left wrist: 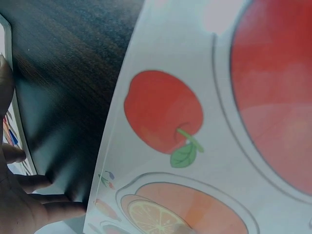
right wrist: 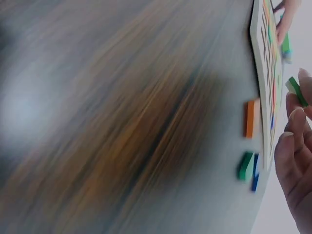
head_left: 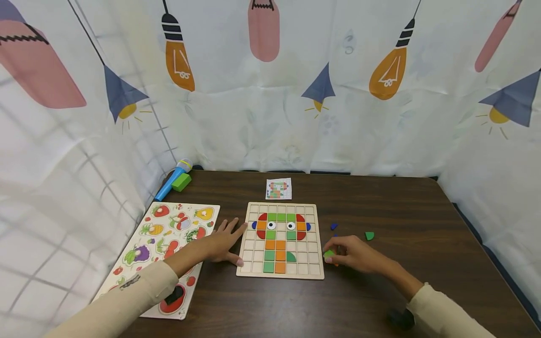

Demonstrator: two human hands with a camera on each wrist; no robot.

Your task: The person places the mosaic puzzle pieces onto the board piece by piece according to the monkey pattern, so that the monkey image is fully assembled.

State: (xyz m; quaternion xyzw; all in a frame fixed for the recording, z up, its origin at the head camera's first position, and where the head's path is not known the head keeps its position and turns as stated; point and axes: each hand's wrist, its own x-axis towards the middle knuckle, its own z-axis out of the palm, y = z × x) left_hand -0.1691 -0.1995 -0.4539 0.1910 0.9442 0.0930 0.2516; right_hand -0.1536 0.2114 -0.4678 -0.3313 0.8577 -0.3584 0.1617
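Observation:
A wooden grid board point(head_left: 304, 267) lies on the table with coloured tiles set in it: red, green, orange and blue pieces and two eye tiles point(head_left: 271, 226). My left hand point(head_left: 224, 241) rests at the board's left edge with its fingers spread. Just off the right edge, my right hand point(head_left: 352, 253) pinches a small green tile point(head_left: 328, 254) between thumb and fingers. The same green tile point(right wrist: 296, 90) shows above the table in the right wrist view. Near that hand lie an orange block point(right wrist: 250, 118), a rounded green tile point(head_left: 369, 235) and a blue tile point(head_left: 334, 226).
Behind the board lies a small picture card point(head_left: 279, 188). A fruit-and-vegetable board point(head_left: 173, 312) lies under my left forearm. A blue toy microphone point(head_left: 171, 183) and a green block point(head_left: 181, 182) are at the back left. Printed curtains point(head_left: 253, 126) surround the table.

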